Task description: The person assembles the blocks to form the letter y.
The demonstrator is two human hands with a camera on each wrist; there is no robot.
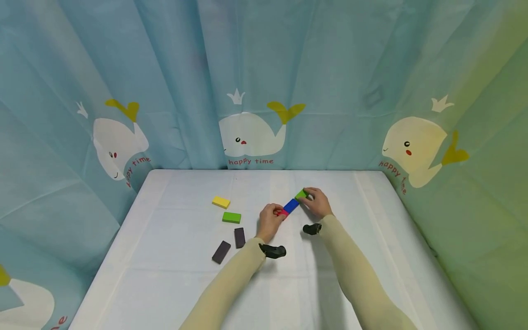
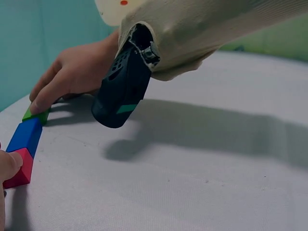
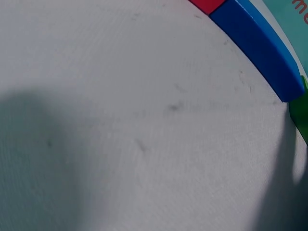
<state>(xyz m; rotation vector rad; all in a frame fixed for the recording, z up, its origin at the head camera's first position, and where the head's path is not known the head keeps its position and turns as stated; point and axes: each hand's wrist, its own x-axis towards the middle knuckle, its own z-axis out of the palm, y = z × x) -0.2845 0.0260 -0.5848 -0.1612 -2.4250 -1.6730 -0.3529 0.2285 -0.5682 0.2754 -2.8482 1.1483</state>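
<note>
A red block (image 1: 284, 213), a blue block (image 1: 291, 206) and a green block (image 1: 300, 194) lie end to end in a slanting row on the table. My left hand (image 1: 270, 222) grips the red block at the near end, its thumb on the block in the left wrist view. At the far end, my right hand (image 1: 317, 203) holds the green block between thumb and fingers. Nothing covers the blue block (image 2: 26, 135) between them. From the right wrist, the green block (image 3: 300, 114) shows at the frame's edge, right against the blue one.
Left of the row lie a yellow block (image 1: 221, 202), another green block (image 1: 232, 217) and two dark blocks, one upright-lying (image 1: 239, 238) and one slanted (image 1: 221, 252). The white table (image 1: 165, 284) ends at a blue curtain (image 1: 255, 55) printed with whales.
</note>
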